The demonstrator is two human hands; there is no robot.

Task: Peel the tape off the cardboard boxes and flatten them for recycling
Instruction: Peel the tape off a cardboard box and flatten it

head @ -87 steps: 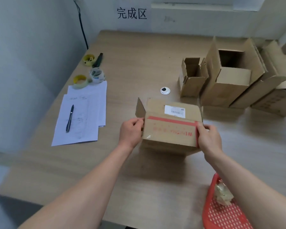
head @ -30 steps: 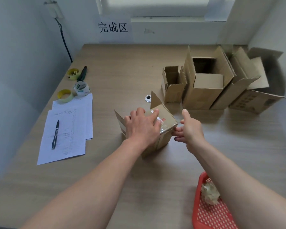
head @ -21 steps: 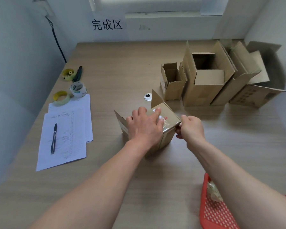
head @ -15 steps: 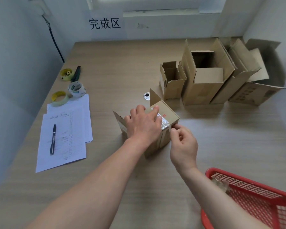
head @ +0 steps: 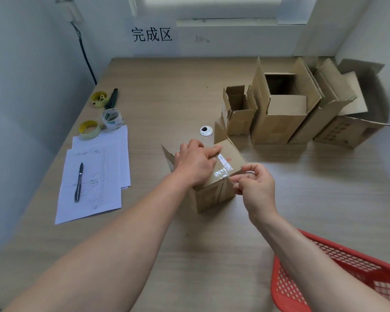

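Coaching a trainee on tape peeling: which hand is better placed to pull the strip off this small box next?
The right hand: its fingers already pinch the clear tape at the box edge. The left hand lies flat on top, holding the box steady.

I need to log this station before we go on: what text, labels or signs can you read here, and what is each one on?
"完成区": black characters on the white sign on the back wall.
Red print on the box under the left hand: too blurred to read.
Handwriting on the paper sheets: too small to read.
Print on the tape roll: unreadable.
Dark print on the far right box: unreadable.
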